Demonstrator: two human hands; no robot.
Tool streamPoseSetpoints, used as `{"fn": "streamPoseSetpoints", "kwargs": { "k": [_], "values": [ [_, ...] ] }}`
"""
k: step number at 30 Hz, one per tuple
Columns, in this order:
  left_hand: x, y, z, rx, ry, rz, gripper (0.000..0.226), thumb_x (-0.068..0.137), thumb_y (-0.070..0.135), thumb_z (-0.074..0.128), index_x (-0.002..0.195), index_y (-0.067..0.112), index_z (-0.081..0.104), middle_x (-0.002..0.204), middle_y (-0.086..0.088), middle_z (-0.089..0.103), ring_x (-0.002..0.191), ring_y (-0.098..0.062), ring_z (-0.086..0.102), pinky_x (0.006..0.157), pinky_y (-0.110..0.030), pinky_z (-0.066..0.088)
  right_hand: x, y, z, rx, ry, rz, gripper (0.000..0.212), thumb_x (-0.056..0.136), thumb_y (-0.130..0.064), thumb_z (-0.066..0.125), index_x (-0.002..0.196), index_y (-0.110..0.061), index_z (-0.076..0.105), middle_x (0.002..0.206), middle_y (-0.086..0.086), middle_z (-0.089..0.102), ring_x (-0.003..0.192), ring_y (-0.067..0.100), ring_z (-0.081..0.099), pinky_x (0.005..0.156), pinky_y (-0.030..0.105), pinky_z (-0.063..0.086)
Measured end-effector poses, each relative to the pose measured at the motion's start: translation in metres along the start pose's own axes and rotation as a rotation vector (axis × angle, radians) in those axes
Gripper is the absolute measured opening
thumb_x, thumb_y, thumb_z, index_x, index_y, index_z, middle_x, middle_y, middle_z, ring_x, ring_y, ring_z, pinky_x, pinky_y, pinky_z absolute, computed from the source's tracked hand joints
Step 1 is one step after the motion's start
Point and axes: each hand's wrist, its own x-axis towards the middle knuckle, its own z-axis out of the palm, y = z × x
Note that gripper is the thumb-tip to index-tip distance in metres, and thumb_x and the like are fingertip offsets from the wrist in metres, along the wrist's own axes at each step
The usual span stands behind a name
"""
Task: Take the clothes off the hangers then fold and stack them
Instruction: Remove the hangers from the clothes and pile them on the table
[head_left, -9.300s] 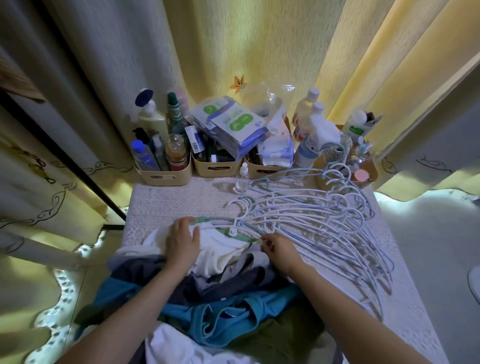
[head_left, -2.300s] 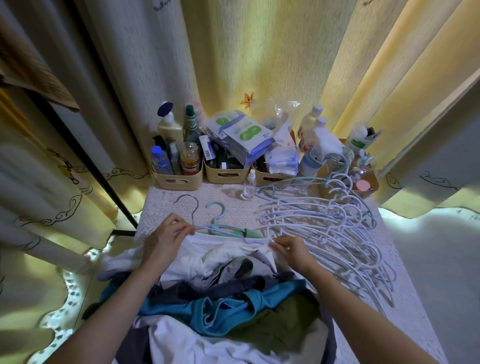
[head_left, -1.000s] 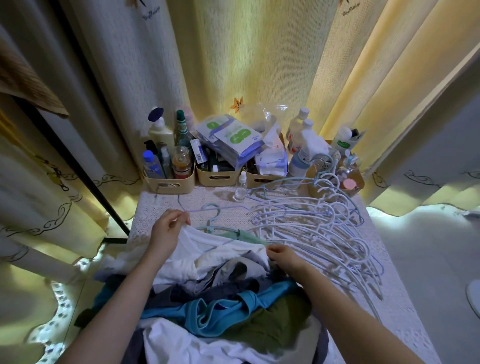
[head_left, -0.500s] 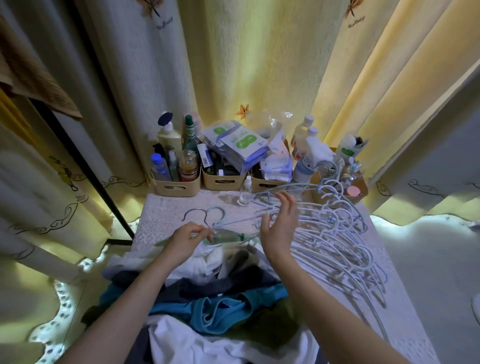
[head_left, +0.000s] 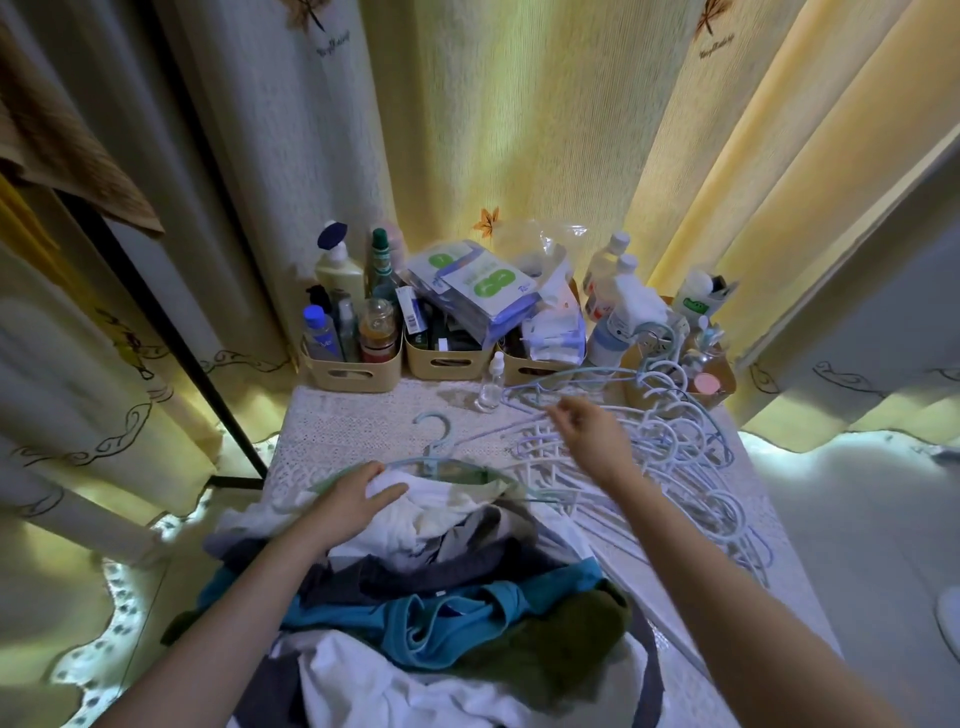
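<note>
While pressing the left hand (head_left: 358, 499) flat, fingers fairly straight, onto the white garment (head_left: 447, 514) at the centre of the frame, reaches the right hand (head_left: 592, 436) up and rightward over the heap of empty hangers (head_left: 675, 457). Cannot tell about the right thumb and forefinger, drawn close together: perhaps a pinch on one pale wire, perhaps only a hover just above. Probably weighs the garment down to hold it in place for working out the teal hanger (head_left: 434, 460), lying along the garment's upper edge with hook toward the top of the frame; threaded inside the neck or not, hard to say. Keeps the empty hangers bunched at the right, likely to spare the cloth from snagging hooks.

Leaves the other clothes in a loose pile (head_left: 457, 618) at lower centre: grey and dark pieces, a teal one, an olive one, more white at the bottom edge. Nothing folded or stacked in view, so judged early in the task.

Underneath all this, a lace-patterned surface (head_left: 353, 426). Along its far edge, beige baskets (head_left: 353, 371) crammed with bottles and packets, with a small clear bottle (head_left: 491, 387) just in front. Beyond, yellow curtains (head_left: 519, 130) across the top of the frame, a black pole (head_left: 171, 291) slanting down at the left, pale floor (head_left: 857, 545) at the right.
</note>
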Motion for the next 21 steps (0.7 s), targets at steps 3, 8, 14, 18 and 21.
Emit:
{"fn": "streamPoseSetpoints", "kwargs": {
  "k": [3, 8, 14, 18, 21],
  "values": [
    [-0.007, -0.01, -0.005, 0.078, -0.185, -0.045, 0.035, 0.098, 0.039, 0.044, 0.124, 0.02, 0.059, 0.118, 0.005, 0.061, 0.113, -0.016, 0.055, 0.09, -0.024, 0.038, 0.005, 0.058, -0.05, 0.025, 0.088, 0.216, 0.024, 0.097, -0.036, 0.048, 0.082, -0.021, 0.059, 0.066, -0.002, 0.055, 0.066, 0.022, 0.051, 0.055, 0.027, 0.034],
    [-0.01, -0.009, -0.003, 0.189, -0.473, 0.017, 0.054, 0.092, 0.044, 0.054, 0.048, 0.017, 0.039, 0.048, 0.006, 0.02, 0.046, -0.009, 0.023, 0.053, -0.028, 0.018, -0.023, 0.131, -0.07, -0.158, -0.039, 0.442, 0.025, 0.098, -0.027, 0.045, 0.078, -0.016, 0.055, 0.089, 0.015, 0.063, 0.084, 0.031, 0.058, 0.068, 0.031, 0.036],
    [0.005, -0.007, 0.016, 0.236, -0.194, 0.056, 0.02, 0.09, 0.029, 0.06, 0.072, 0.022, 0.056, 0.069, 0.004, 0.052, 0.07, -0.013, 0.051, 0.065, -0.028, 0.036, -0.054, 0.151, -0.037, -0.174, 0.157, 0.592, 0.028, 0.092, -0.023, 0.057, 0.091, 0.004, 0.066, 0.093, 0.026, 0.068, 0.091, 0.039, 0.061, 0.081, 0.038, 0.045],
    [0.011, -0.016, 0.027, 0.423, 0.143, -0.039, 0.052, 0.085, 0.039, 0.065, 0.127, 0.015, 0.046, 0.128, -0.008, 0.043, 0.123, -0.027, 0.041, 0.101, -0.036, 0.035, -0.054, 0.135, -0.027, -0.164, 0.307, 0.717, 0.035, 0.087, -0.019, 0.061, 0.11, 0.007, 0.055, 0.117, 0.029, 0.053, 0.107, 0.044, 0.049, 0.091, 0.044, 0.042],
    [0.02, -0.021, 0.021, 0.353, 0.235, -0.137, 0.07, 0.088, 0.039, 0.06, 0.142, 0.008, 0.028, 0.144, -0.015, 0.031, 0.135, -0.032, 0.029, 0.109, -0.039, 0.027, -0.049, 0.116, -0.016, -0.203, 0.456, 0.673, 0.033, 0.085, -0.014, 0.061, 0.111, 0.003, 0.05, 0.118, 0.027, 0.049, 0.112, 0.041, 0.044, 0.091, 0.047, 0.039]
  ]
}}
